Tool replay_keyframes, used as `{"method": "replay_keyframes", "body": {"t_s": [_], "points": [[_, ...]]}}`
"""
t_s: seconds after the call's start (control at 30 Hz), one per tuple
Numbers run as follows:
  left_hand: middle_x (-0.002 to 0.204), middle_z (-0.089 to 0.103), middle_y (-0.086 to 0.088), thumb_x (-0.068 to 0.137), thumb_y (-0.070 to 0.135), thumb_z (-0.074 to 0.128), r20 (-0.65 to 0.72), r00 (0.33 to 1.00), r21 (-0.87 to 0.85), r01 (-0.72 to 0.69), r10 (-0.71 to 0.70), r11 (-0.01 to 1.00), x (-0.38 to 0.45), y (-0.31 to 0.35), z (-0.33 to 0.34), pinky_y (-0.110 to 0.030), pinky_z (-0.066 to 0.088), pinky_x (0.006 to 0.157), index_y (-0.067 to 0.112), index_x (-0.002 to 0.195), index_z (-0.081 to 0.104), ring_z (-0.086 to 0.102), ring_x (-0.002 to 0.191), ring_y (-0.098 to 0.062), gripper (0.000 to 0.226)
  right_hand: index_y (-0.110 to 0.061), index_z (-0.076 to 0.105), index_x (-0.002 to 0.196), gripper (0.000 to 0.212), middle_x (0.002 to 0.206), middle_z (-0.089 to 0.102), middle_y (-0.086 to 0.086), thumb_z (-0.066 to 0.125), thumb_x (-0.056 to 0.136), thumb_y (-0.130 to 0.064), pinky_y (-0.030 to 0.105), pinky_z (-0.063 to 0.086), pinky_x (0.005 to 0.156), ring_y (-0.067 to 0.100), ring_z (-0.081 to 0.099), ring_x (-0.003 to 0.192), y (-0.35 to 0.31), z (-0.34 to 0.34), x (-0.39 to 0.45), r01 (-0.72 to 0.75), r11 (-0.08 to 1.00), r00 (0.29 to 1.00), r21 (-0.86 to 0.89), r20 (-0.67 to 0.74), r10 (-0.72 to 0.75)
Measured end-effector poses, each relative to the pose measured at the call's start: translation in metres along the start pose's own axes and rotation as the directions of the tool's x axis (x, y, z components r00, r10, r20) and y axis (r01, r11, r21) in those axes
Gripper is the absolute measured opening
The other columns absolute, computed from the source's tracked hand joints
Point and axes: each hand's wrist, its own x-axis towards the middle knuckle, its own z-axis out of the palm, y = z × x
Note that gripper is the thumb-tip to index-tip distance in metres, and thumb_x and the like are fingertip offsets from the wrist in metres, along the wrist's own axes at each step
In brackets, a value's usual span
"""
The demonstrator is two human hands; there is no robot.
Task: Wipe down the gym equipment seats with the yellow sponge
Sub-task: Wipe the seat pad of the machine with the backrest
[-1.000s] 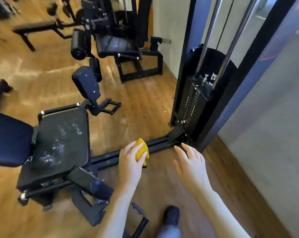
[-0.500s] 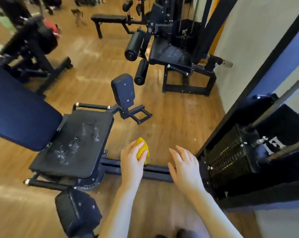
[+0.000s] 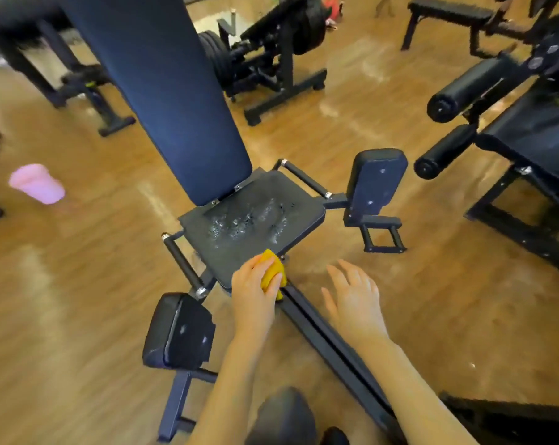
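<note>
Wooden floor (image 3: pixel 384 316), glossy, orange-brown, streaked with pale glare, running through a gym room full of black machines. At centre, black seat (image 3: pixel 252 220) of a machine, flat and matte, spotted with wet droplets and foam across its middle. Rising from the seat's 11 o'clock edge, tall dark-blue backrest (image 3: pixel 162 91), tilted back. Short black handles along the seat's left and far edges. At 3 o'clock of the seat, an upright black pad (image 3: pixel 376 184) with a small footrest frame below; at 7 o'clock, a second black pad (image 3: pixel 178 332). Black floor rail (image 3: pixel 329 342) running from under the seat toward 5 o'clock.

Yellow sponge (image 3: pixel 273 273) at the seat's near edge, about 6 o'clock, gripped in the left hand (image 3: pixel 252 293), fingers and thumb curled round it. Whether touching the seat or just above it, cannot tell. Right hand (image 3: pixel 355 297) just beside, at 3 o'clock of the left, fingers spread and relaxed, holding nothing, over the floor.

Pink cup-like object (image 3: pixel 37 184), blurred, at far 9 o'clock. Leg machine with roller pads (image 3: pixel 464 88) at 2 o'clock. Flat bench (image 3: pixel 448 11) at 1 o'clock, plate-loaded machine (image 3: pixel 265 49) at 12 o'clock.
</note>
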Motion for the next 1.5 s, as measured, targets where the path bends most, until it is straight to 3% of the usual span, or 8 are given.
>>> {"method": "replay_keyframes", "body": {"t_s": [0.1,0.37,0.53,0.87,1.17,1.3,1.4,1.5], "points": [[0.126,0.060,-0.002,0.089,0.018,0.069,-0.069,0.995,0.060,0.074,-0.070,0.995,0.019,-0.010,-0.009,-0.011,0.027,0.090,0.016,0.121,0.066,0.054,0.110,-0.024,0.032,-0.012,0.063,0.122,0.046,0.127,0.059,0.014,0.077,0.079,-0.021,0.051,0.047,0.091,0.036,0.058,0.114,-0.009,0.017,0.034,0.107,0.993,0.992,0.054,0.065,-0.110],[0.125,0.060,0.002,0.087,0.017,0.070,-0.204,0.966,0.060,0.174,-0.158,0.983,0.103,-0.048,-0.011,-0.014,0.028,0.093,0.019,0.120,0.066,0.053,0.109,-0.019,0.033,-0.011,0.066,0.117,0.049,0.119,0.064,0.014,0.081,0.072,-0.019,0.046,0.053,0.083,0.034,0.063,0.106,-0.043,0.072,0.140,0.290,0.952,0.952,0.099,0.069,-0.297],[0.125,0.059,0.004,0.087,0.017,0.070,-0.195,0.963,0.044,0.200,-0.187,0.979,0.153,-0.061,-0.010,0.004,0.021,0.087,0.019,0.121,0.066,0.050,0.111,-0.018,0.034,-0.014,0.065,0.120,0.052,0.123,0.063,0.012,0.082,0.072,-0.023,0.046,0.054,0.084,0.031,0.062,0.110,-0.067,0.096,0.194,0.322,0.942,0.937,0.093,0.108,-0.331],[0.127,0.059,0.003,0.088,0.019,0.070,-0.250,0.924,0.048,0.309,-0.288,0.950,0.187,-0.097,-0.022,0.005,0.017,0.091,0.017,0.122,0.066,0.048,0.112,-0.013,0.035,-0.013,0.063,0.122,0.048,0.126,0.061,0.013,0.078,0.077,-0.019,0.048,0.050,0.088,0.033,0.059,0.114,-0.097,0.137,0.247,0.390,0.909,0.892,0.147,0.184,-0.413],[0.128,0.059,-0.001,0.088,0.016,0.069,-0.390,0.813,-0.012,0.464,-0.432,0.886,0.212,-0.132,0.003,-0.016,0.039,0.099,0.013,0.121,0.066,0.054,0.117,-0.021,0.033,-0.011,0.063,0.123,0.048,0.126,0.060,0.015,0.078,0.077,-0.018,0.049,0.052,0.087,0.034,0.059,0.112,-0.104,0.188,0.295,0.567,0.794,0.746,0.221,0.272,-0.608],[0.124,0.060,-0.012,0.084,0.000,0.071,-0.523,0.712,-0.068,0.513,-0.468,0.856,0.226,-0.129,0.014,0.007,0.030,0.080,0.003,0.117,0.067,0.051,0.109,-0.008,0.033,-0.011,0.065,0.121,0.046,0.124,0.062,0.015,0.078,0.077,-0.018,0.051,0.050,0.090,0.034,0.061,0.110,-0.100,0.211,0.323,0.632,0.743,0.677,0.220,0.310,-0.667],[0.106,0.057,0.010,0.085,-0.007,0.067,-0.576,0.631,-0.142,0.549,-0.520,0.823,0.235,-0.129,0.017,0.007,0.032,0.071,-0.004,0.103,0.069,0.049,0.092,0.017,0.019,-0.011,0.065,0.120,0.047,0.124,0.062,0.015,0.079,0.076,-0.018,0.054,0.048,0.092,0.035,0.060,0.110,-0.098,0.226,0.344,0.674,0.695,0.619,0.251,0.321,-0.717],[0.114,0.055,0.003,0.086,-0.005,0.066,-0.598,0.565,-0.170,0.605,-0.569,0.778,0.240,-0.136,0.024,0.006,0.032,0.073,-0.001,0.113,0.068,0.046,0.093,0.008,0.027,-0.009,0.064,0.120,0.048,0.125,0.061,0.017,0.079,0.076,-0.017,0.055,0.047,0.091,0.037,0.060,0.110,-0.093,0.242,0.362,0.726,0.636,0.550,0.263,0.334,-0.765]]}}
